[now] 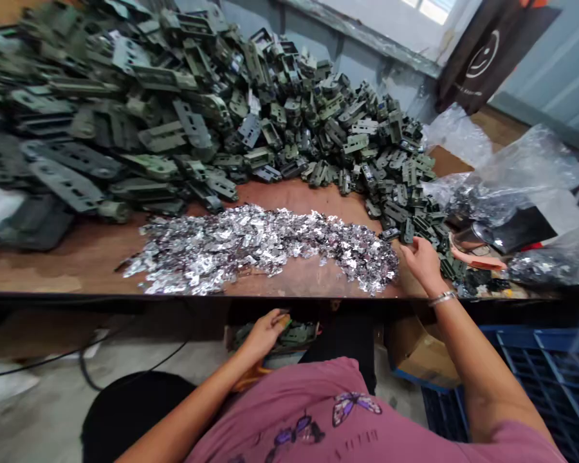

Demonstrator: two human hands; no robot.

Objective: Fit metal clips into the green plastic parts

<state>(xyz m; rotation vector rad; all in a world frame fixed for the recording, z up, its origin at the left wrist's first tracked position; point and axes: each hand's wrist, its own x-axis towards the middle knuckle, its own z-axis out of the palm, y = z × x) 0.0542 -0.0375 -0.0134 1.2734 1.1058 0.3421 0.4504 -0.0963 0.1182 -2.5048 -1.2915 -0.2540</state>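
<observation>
Over my lap, below the bench edge, my left hand (265, 331) is closed, its fingertips pinched together around a small object with a hint of yellow and green; its kind cannot be made out. Out to the right, my right hand (423, 262) rests at the near end of the large heap, with thumb and fingers closed about a small green slotted part (407, 230). The heap of green slotted parts (270, 135) spreads along the back of the bench. In front of it lies a long pile of shiny metal pieces (251, 241), to the left of my right hand.
Clear plastic bags (521, 173) and an orange-handled tool (480, 260) lie on the right of the wooden bench (313, 276). Beneath the bench are a box of green parts (299, 334), a cardboard carton (424, 354), a blue crate (540, 366) and black cables (84, 366).
</observation>
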